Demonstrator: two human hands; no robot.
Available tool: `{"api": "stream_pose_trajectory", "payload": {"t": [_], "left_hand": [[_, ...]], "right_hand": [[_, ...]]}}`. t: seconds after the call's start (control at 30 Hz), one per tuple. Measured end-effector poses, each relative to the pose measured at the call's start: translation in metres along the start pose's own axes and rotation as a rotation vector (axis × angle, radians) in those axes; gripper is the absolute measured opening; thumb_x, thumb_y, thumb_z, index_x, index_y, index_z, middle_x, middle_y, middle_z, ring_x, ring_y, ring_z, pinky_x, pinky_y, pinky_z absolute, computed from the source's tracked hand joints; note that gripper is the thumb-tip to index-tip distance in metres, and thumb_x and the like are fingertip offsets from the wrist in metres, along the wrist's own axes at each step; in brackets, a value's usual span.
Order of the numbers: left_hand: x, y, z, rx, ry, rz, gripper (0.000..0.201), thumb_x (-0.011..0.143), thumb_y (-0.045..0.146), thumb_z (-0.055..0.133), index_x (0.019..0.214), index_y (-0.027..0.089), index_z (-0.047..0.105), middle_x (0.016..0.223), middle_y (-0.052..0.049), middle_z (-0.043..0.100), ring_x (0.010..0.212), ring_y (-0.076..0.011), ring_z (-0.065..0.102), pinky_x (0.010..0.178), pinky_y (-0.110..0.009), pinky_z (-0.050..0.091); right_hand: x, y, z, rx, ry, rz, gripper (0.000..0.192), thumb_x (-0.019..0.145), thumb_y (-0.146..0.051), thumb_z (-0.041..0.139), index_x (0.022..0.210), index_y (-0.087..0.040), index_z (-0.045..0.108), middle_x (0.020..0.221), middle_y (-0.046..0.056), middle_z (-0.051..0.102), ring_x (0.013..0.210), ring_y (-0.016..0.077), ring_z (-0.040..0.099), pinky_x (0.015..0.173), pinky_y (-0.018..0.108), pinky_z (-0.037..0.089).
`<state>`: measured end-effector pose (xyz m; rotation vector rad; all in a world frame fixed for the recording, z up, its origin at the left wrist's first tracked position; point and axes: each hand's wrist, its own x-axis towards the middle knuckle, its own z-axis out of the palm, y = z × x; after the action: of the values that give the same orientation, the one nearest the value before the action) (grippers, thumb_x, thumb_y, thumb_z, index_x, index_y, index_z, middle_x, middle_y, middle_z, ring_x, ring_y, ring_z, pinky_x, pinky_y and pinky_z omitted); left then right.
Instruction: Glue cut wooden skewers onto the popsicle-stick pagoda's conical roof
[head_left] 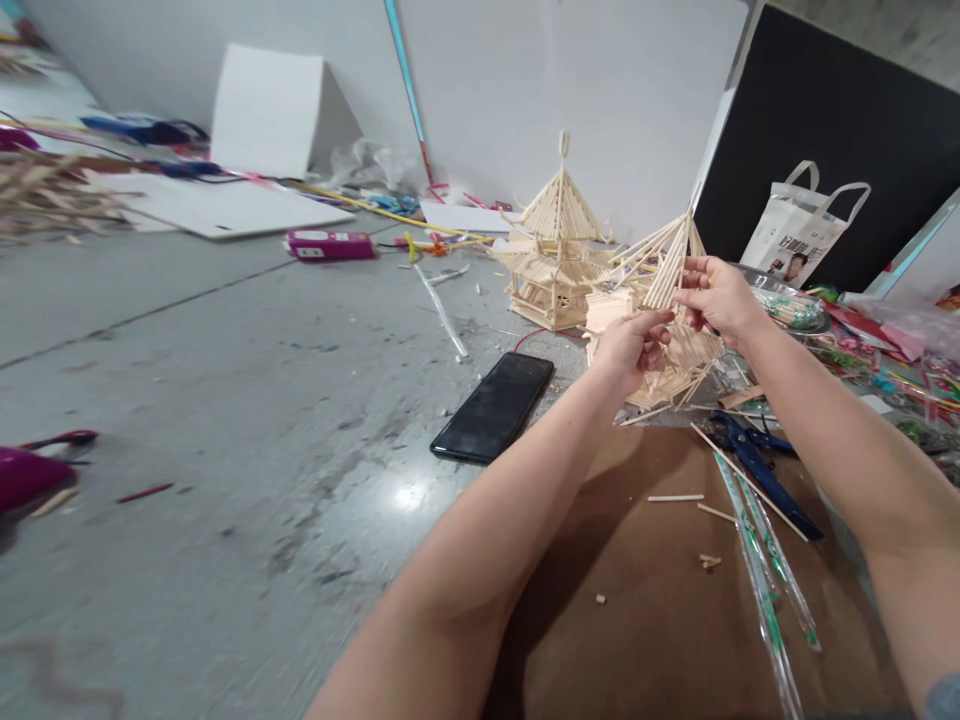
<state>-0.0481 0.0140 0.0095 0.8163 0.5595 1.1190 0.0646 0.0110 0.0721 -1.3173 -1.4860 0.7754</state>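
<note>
A grey concrete floor (225,400) carries the work, with a brown cardboard sheet (660,600) under the arms, probably to catch offcuts. 2 pale stick-built pagoda models stand beyond: the finished one (555,250) set back, the unfinished one (667,330) close. The left hand (634,345) pinches its wall, steadying it; the right hand (716,295) grips a roof stick. A black phone (495,405) lies just left.

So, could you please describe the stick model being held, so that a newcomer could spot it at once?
Start at the brown board on the floor. At its far edge, the left hand and right hand grip a half-built stick model. Unlike the finished pagoda behind it, its roof sticks fan out loose.
</note>
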Motion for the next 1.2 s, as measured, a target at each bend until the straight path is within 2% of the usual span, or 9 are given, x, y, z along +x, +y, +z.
{"api": "stream_pose_trajectory", "payload": {"t": [0.17, 0.6, 0.9, 1.2], "left_hand": [[-0.0011, 0.0004, -0.0002, -0.013, -0.001, 0.014, 0.012, 0.060, 0.021, 0.061, 0.067, 0.013, 0.055, 0.042, 0.005, 0.049, 0.028, -0.0021, 0.029, 0.034, -0.019, 0.016], [-0.0019, 0.0010, 0.0008, -0.033, -0.048, 0.023, 0.016, 0.067, 0.022, 0.064, 0.064, 0.013, 0.051, 0.043, 0.007, 0.047, 0.027, -0.0007, 0.028, 0.032, -0.017, 0.016], [0.0015, -0.0003, -0.0028, -0.028, -0.054, 0.015, 0.016, 0.062, 0.024, 0.064, 0.068, 0.013, 0.056, 0.043, 0.006, 0.046, 0.028, -0.0014, 0.029, 0.033, -0.019, 0.014], [0.0006, 0.0005, -0.0023, -0.041, -0.040, -0.017, 0.013, 0.063, 0.022, 0.062, 0.068, 0.012, 0.056, 0.043, 0.006, 0.046, 0.028, -0.0013, 0.029, 0.033, -0.019, 0.014]], "right_hand": [[0.0016, 0.0023, -0.0009, 0.029, -0.008, -0.011, 0.030, 0.069, -0.002, 0.053, 0.091, -0.019, 0.042, 0.075, -0.004, 0.057, 0.032, 0.0018, 0.041, 0.026, 0.016, 0.029], [0.0005, 0.0014, -0.0004, 0.032, -0.005, -0.007, 0.029, 0.068, -0.001, 0.053, 0.090, -0.018, 0.043, 0.075, -0.004, 0.056, 0.032, 0.0019, 0.040, 0.025, 0.016, 0.028], [0.0005, 0.0029, -0.0002, 0.044, -0.002, -0.017, 0.030, 0.068, -0.002, 0.052, 0.090, -0.019, 0.041, 0.077, -0.003, 0.056, 0.032, 0.0017, 0.039, 0.027, 0.017, 0.029], [-0.0047, 0.0008, -0.0076, 0.002, 0.084, -0.024, 0.028, 0.067, -0.006, 0.055, 0.087, -0.020, 0.041, 0.071, -0.005, 0.051, 0.034, 0.0021, 0.040, 0.029, 0.017, 0.031]]}}
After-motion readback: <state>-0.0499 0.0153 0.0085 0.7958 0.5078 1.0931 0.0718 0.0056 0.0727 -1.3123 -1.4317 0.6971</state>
